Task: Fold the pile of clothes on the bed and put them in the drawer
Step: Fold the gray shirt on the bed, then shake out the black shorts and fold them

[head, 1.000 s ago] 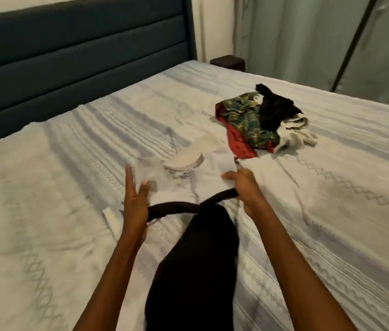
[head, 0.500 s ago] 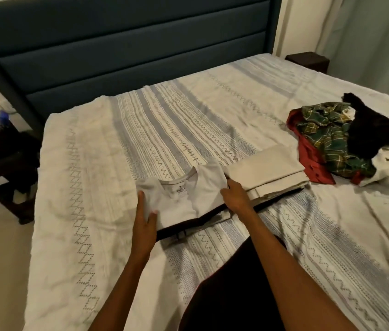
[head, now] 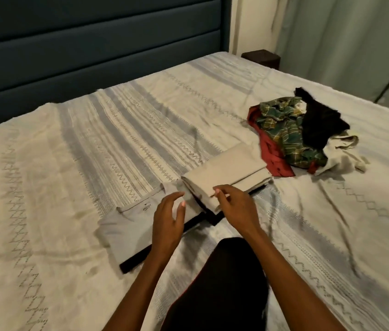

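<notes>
A folded white T-shirt (head: 129, 225) lies on a folded black garment (head: 138, 258) on the bed. Just right of it sits a folded beige stack (head: 227, 170), also with black cloth under its near edge. My left hand (head: 167, 220) hovers over the T-shirt's right part, fingers relaxed and apart, holding nothing. My right hand (head: 234, 206) is at the near corner of the beige stack with loosely bent fingers; I cannot tell if it touches the cloth. An unfolded pile (head: 303, 132) of green plaid, red, black and white clothes lies at the right.
The bed (head: 69, 163) has a cream striped cover and a dark blue headboard (head: 93, 48). A dark nightstand (head: 260, 58) stands at the far corner by grey curtains (head: 344, 39). My dark-clothed knee (head: 219, 283) rests on the near edge.
Both hands have let go of the white T-shirt and lifted off it. The right hand has shifted right to the beige stack. The view has swung and come nearer.
</notes>
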Available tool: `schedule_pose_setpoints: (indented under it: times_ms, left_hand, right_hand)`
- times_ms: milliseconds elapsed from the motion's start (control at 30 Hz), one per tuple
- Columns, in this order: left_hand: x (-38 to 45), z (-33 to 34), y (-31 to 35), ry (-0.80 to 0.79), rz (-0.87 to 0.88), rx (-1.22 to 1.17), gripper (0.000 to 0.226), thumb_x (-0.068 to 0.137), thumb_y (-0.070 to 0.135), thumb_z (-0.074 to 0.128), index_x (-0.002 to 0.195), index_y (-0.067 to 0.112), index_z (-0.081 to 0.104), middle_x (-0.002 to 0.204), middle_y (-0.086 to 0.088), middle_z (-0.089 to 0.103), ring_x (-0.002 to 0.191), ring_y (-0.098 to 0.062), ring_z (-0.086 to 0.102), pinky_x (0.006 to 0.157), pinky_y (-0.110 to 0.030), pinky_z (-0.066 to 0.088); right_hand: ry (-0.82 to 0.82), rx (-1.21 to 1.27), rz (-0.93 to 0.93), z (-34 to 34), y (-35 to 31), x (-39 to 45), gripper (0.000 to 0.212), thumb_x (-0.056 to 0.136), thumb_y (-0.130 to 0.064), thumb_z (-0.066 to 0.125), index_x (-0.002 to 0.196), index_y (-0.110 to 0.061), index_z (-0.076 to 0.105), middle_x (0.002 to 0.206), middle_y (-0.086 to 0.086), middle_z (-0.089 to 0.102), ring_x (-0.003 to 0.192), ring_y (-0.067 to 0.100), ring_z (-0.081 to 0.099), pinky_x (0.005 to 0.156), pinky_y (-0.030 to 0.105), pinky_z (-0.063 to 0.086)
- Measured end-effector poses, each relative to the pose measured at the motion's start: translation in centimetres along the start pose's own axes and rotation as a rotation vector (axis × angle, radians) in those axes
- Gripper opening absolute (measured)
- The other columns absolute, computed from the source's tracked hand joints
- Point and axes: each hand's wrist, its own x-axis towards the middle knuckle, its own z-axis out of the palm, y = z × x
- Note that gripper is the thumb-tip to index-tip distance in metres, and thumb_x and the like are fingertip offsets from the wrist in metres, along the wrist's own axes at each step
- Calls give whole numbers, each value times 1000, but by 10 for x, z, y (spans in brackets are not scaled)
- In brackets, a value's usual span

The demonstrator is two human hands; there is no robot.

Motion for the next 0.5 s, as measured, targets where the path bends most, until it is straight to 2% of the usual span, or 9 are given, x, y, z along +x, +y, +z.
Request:
schedule_pose_setpoints:
  times_ms: [133, 233, 333, 400, 500]
  left_hand:
    - [48, 62, 53, -156, 187, -42, 25, 102, 24, 52, 125, 22, 61, 127, 11, 60, 119, -3, 52, 99, -23, 42]
    - [81, 120, 89, -245, 361, 3, 26, 102, 27, 50, 125, 24, 61, 126, 9, 62, 117, -9, 56, 97, -28, 44]
    - [110, 172, 107, -316, 441, 75, 30, 99, 24, 54, 127, 18, 62, 125, 1, 66, 113, -18, 61, 95, -31, 45]
    - [125, 205, 114, -368, 458, 127, 36, 98, 26, 56, 132, 16, 59, 127, -4, 65, 113, -21, 61, 95, -31, 45]
    - [146, 248, 110, -449, 468, 245, 46, 98, 28, 55, 142, 13, 50, 137, -9, 59, 123, -27, 55, 103, -39, 43]
  right_hand:
    - [210, -22, 72, -56, 51, 18, 23, 101, -35, 55, 112, -27, 74, 104, -6, 75, 92, 15, 69, 79, 37, 56]
    - [312, -154, 136, -104, 93, 35, 20, 100, -33, 58, 111, -26, 74, 104, -2, 75, 90, 20, 69, 73, 32, 51]
    - [319, -253, 216, -141, 135, 52, 22, 100, -34, 58, 114, -27, 72, 110, -3, 74, 97, 20, 69, 76, 33, 50]
    - [263, -314, 287, -158, 168, 68, 31, 100, -37, 56, 127, -26, 66, 125, -2, 69, 110, 22, 66, 86, 36, 50]
    - [130, -421, 311, -173, 208, 99, 51, 98, -37, 57, 146, -21, 48, 146, 3, 53, 127, 29, 54, 98, 42, 49]
